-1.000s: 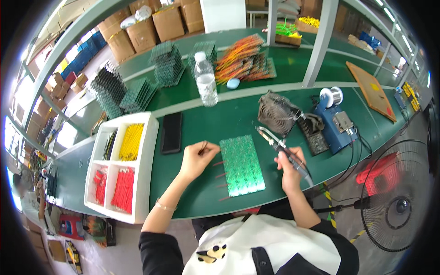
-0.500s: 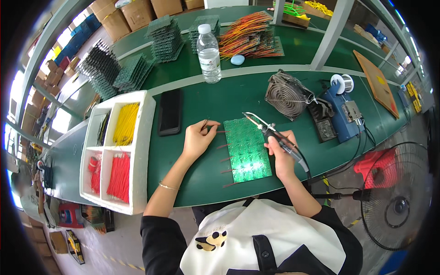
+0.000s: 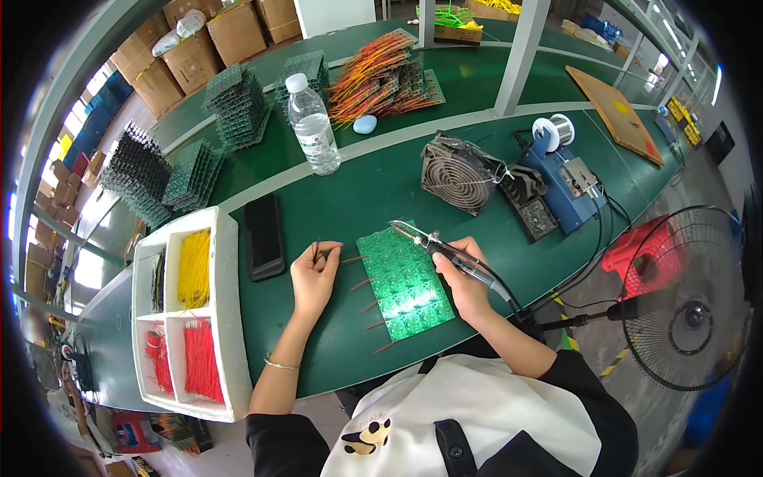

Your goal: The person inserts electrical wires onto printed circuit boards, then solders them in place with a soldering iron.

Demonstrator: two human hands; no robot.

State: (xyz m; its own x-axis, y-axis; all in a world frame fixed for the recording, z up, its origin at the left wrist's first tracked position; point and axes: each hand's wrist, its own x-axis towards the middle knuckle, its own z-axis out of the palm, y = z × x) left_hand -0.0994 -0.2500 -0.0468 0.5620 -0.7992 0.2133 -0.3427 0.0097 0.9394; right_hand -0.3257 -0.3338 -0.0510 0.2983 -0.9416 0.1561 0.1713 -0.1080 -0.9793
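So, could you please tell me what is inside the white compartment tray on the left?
The white tray holds yellow wires in one compartment, red wires in two nearer ones, and dark pieces too small to identify. The compartment floors beneath the wires are covered.

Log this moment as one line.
left hand: pinching thin wire | right hand: holding soldering iron over green circuit board | white tray left

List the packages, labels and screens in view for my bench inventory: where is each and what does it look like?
Water bottle label: white band around the clear bottle, on the bench behind the phone.
Phone: black rectangle with a dark screen, flat on the green mat beside the white tray.
Cardboard boxes: brown, stacked at upper left behind the bench.
Soldering station: blue box, right of the small fan.
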